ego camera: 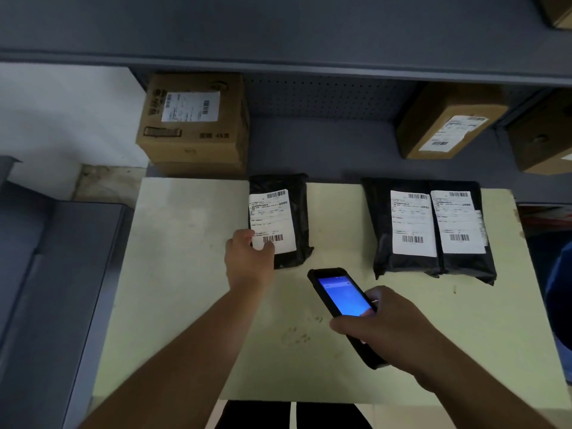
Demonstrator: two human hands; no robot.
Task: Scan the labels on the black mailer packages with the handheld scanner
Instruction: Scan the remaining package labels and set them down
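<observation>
Three black mailer packages with white barcode labels lie face up on a pale table (185, 274). One mailer (292, 218) lies alone at the centre back. My left hand (247, 258) grips its near left corner, thumb on the label. Two more mailers (402, 227) (461, 230) lie side by side at the right. My right hand (387, 326) holds a black handheld scanner (343, 297) with a lit blue screen. The scanner's head points toward the centre mailer, a little short of it.
Grey metal shelving (309, 150) stands behind the table. A cardboard box (195, 125) with a label sits on it at the left, and two more boxes (448, 122) (544, 140) at the right. A grey surface (62, 274) lies to the table's left.
</observation>
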